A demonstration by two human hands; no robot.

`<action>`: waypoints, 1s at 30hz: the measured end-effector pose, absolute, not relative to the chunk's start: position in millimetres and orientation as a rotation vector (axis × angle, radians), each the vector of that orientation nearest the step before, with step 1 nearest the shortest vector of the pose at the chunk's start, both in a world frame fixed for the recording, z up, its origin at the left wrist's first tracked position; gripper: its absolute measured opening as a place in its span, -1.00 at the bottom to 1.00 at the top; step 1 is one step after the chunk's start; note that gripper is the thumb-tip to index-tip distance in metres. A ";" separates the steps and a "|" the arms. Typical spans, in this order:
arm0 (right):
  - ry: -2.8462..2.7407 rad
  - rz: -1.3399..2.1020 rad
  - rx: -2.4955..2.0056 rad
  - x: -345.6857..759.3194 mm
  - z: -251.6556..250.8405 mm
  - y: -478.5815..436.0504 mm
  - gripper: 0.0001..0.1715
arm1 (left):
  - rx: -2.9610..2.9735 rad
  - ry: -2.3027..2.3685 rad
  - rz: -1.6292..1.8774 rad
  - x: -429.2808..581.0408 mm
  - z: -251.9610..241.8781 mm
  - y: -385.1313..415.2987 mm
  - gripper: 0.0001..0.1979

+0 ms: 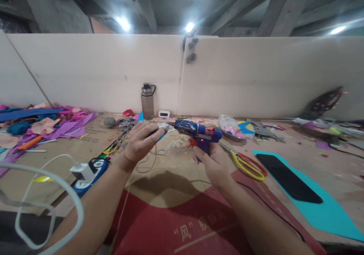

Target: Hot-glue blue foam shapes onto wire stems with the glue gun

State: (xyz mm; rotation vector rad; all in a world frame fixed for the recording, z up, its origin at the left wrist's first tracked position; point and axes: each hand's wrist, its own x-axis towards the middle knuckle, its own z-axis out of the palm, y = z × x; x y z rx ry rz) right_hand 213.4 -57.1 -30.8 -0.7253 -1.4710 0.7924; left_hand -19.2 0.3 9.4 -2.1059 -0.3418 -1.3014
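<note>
White cable (80, 213) looped at eight o'clock | blue glue gun (203, 133) gripped near dial centre by fingers of the right hand (212, 160), tip aimed at nine | small blue-and-silver item (162, 135), partly hidden, held by fingers of the left hand (143, 139) beside the tip | scissors (241, 165) laid at four o'clock

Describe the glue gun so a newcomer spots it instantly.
Start at the red cardboard, bottom centre. Just above it in view is the right hand, gripping the glue gun. It is blue and pistol-shaped; the scissors beside it have yellow and red handles.
</note>
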 end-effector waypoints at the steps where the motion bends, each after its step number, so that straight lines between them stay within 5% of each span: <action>1: -1.447 0.806 -0.714 213.5 -28.9 -57.3 -0.84 | -2.107 -0.343 -1.290 -18.3 9.2 0.0 -0.71; 30: -1.516 0.712 -0.817 218.0 -29.9 -57.2 -0.81 | -2.084 -0.423 -1.285 -19.2 6.1 1.5 -0.74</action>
